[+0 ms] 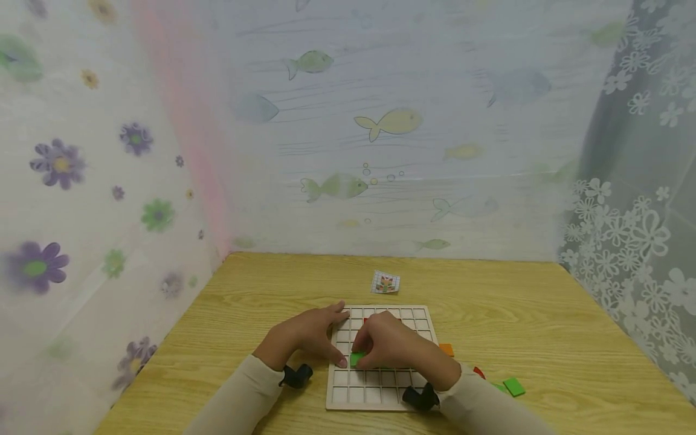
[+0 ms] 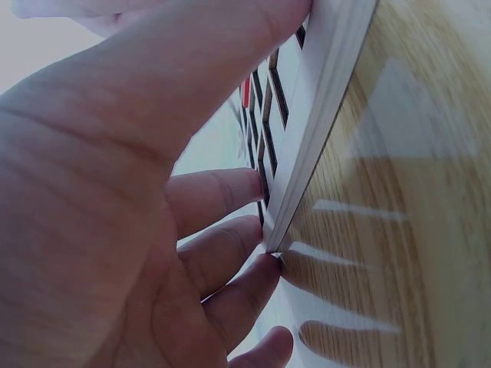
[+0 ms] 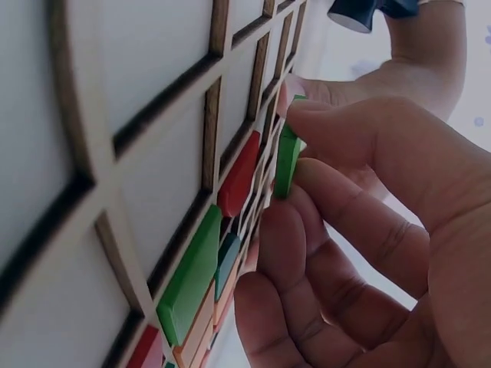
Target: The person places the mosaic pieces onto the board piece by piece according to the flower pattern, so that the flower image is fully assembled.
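Observation:
A white grid board (image 1: 338, 403) with raised pale wooden dividers lies on the table. My right hand (image 1: 394, 343) is over its middle and pinches a small green tile (image 3: 287, 157) between thumb and fingers, close above the grid's left part. Seated in the cells beneath are another green tile (image 3: 190, 276), a red tile (image 3: 240, 178) and a dark green one (image 3: 228, 257); the hand covers much of them in the head view. My left hand (image 1: 307, 332) rests at the board's left edge, thumb and fingers spread, with fingertips (image 2: 249, 184) touching the rim.
Behind the board lies a small paper card (image 1: 386, 283) with a coloured tile pattern. To the right are an orange tile (image 1: 446, 350), a red piece (image 1: 479, 373) and a loose green tile (image 1: 513, 386), partly near my sleeve. Patterned curtains (image 1: 380, 211) surround the wooden table (image 1: 544, 320).

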Tool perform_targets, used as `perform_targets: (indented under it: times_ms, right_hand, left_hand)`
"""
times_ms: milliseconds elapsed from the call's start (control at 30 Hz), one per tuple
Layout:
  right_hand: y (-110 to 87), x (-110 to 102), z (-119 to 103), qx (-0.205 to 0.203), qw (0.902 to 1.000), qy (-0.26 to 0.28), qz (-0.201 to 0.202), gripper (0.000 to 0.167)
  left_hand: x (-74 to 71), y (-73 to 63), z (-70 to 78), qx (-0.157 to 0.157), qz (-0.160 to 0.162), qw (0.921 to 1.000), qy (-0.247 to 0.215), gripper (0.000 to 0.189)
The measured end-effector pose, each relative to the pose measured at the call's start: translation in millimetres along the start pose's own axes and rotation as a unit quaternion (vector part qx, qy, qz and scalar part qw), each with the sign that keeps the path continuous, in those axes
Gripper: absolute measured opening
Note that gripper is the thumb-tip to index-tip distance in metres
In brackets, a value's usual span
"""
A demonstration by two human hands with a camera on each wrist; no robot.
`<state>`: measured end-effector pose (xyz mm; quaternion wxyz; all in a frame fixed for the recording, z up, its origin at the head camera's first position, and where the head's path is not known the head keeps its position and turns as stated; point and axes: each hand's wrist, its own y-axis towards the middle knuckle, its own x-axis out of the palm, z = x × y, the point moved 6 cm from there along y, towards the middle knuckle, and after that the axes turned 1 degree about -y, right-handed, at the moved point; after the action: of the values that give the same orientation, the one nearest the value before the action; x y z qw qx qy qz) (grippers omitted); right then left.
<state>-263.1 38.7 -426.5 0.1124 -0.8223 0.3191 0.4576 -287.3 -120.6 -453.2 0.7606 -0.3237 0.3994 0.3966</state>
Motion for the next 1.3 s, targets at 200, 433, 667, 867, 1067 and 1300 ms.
perform_targets:
  times_ms: [200, 433, 667, 867, 1067, 1300]
  right_hand:
    - [2.0, 3.4, 0.2, 0.013, 0.9999, 0.002, -0.007, 0.011]
    - [2.2, 4.5, 0.7, 0.022, 0.9997, -0.005, -0.012, 0.010]
    - [2.0, 5.0, 1.3, 0.024, 0.9994, -0.014, -0.018, 0.011]
    - [1.5, 5.2, 0.9, 0.025, 0.9993, -0.020, -0.020, 0.010]
    - [1.8, 5.7, 1.1, 0.029, 0.9991, -0.020, -0.023, 0.010]
    - [1.5, 6.5, -0.4, 0.026, 0.9989, -0.035, -0.017, 0.011]
  left_hand:
    - [0.3, -0.4, -1.0, -0.002, 0.001, 1.0000, -0.010, 0.109]
    - [-0.1, -0.9, -0.5, -0.005, 0.002, 0.9998, -0.019, 0.109]
    - [0.1, -0.4, -0.2, -0.005, -0.002, 0.9999, -0.009, 0.109]
    - [-0.1, -0.5, 0.2, -0.002, -0.001, 1.0000, -0.009, 0.109]
    - [-0.7, -1.4, 1.4, 0.000, -0.004, 0.9999, -0.011, 0.109]
    - [-1.4, -2.7, 3.3, 0.000, -0.004, 0.9999, -0.012, 0.108]
